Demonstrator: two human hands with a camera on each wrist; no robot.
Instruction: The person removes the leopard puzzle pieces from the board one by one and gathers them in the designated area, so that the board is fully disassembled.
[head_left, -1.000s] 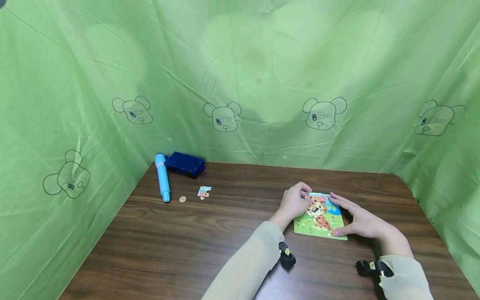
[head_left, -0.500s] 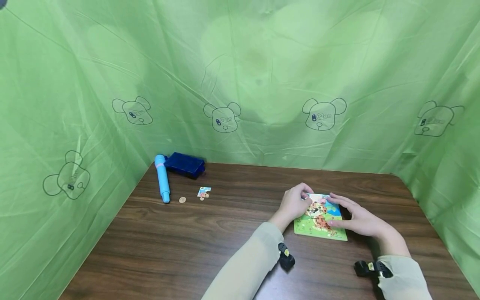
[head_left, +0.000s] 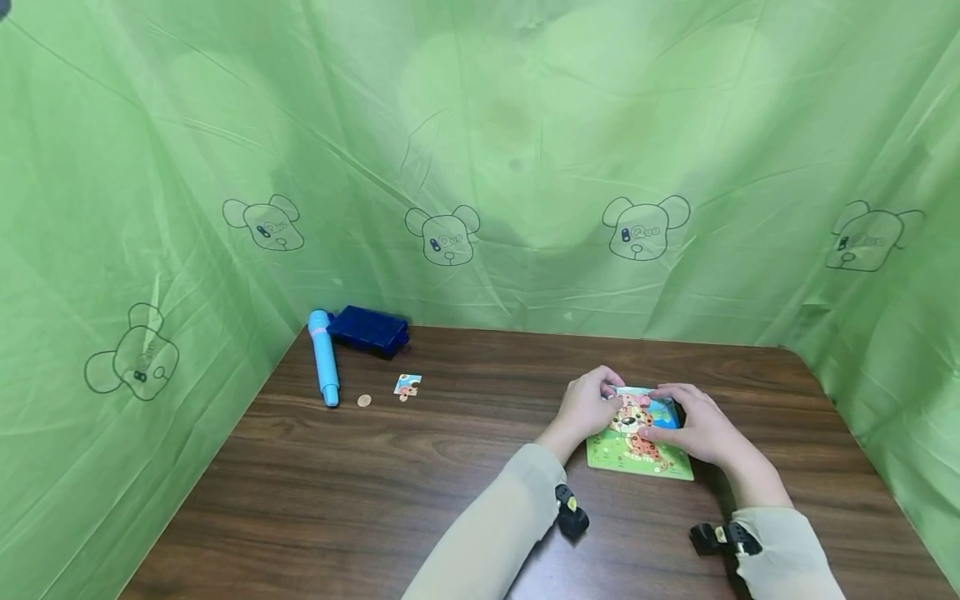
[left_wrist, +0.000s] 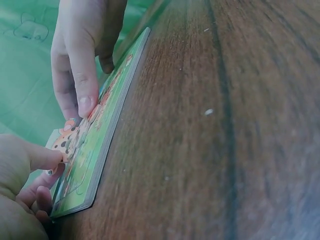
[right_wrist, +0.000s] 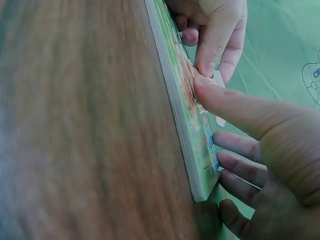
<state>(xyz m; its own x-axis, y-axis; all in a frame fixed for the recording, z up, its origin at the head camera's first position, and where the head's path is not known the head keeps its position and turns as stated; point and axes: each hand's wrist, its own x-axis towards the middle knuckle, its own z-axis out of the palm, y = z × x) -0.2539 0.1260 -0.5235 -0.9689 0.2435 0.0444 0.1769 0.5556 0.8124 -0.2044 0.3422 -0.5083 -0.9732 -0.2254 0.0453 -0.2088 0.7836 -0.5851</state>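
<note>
A green puzzle board [head_left: 633, 458] with a spotted leopard picture lies flat on the brown table [head_left: 420, 483], right of centre. My left hand [head_left: 607, 400] is at the board's far left corner, where its thumb and fingers pinch a leopard-spotted puzzle piece [left_wrist: 67, 139] that sits slightly raised. My right hand [head_left: 684, 423] arches over the board's upper right part. One finger [right_wrist: 225, 102] presses on the picture beside the left fingertips [right_wrist: 210, 62], and the others hang loosely curled. The left wrist view shows the board's edge [left_wrist: 107, 145] with the right hand's fingers [left_wrist: 82, 87] on top.
At the table's far left lie a light blue pen-like stick [head_left: 325, 358], a dark blue box [head_left: 370, 329], a small coin [head_left: 364, 400] and one loose puzzle piece [head_left: 408, 386]. Green cloth [head_left: 480, 167] with bear drawings walls the table on three sides.
My right hand has drawn up from lying flat along the board's right side and lower corner to its top part, meeting the left fingers. The left hand has hardly moved.
</note>
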